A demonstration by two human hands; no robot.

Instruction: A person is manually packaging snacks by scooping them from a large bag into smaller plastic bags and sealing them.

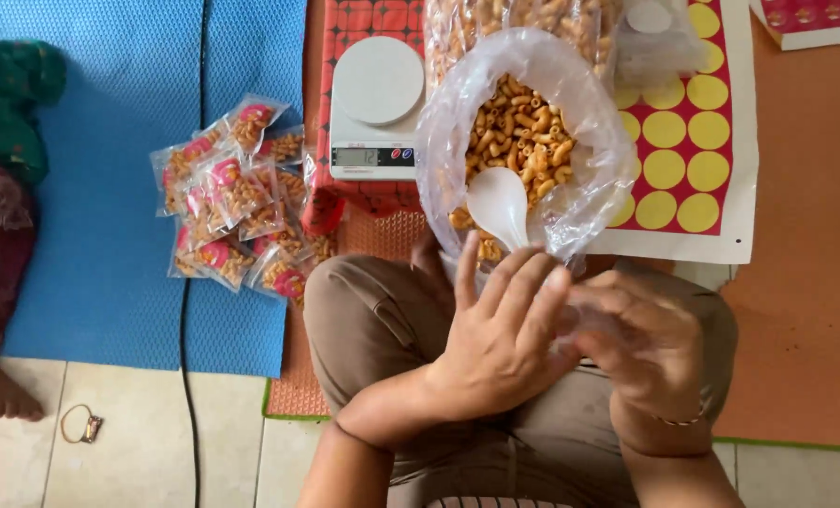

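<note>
My left hand [500, 329] and my right hand [641, 339] meet above my lap, with a small clear plastic bag [580, 306] pressed between their fingers. The bag is blurred and looks empty. My left fingers are stretched out over it. Just beyond my hands stands a large clear bag [589, 132], open and full of orange macaroni snacks [523, 141]. A white spoon [500, 202] rests in it, handle toward my left hand.
A white kitchen scale [375, 108] sits on a red box to the left of the big bag. Several filled snack packets [237, 193] lie on a blue mat [100, 188]. A sheet of yellow round stickers [688, 132] lies at right. Another person [1, 188] sits at far left; a black cable [187, 310] crosses the mat.
</note>
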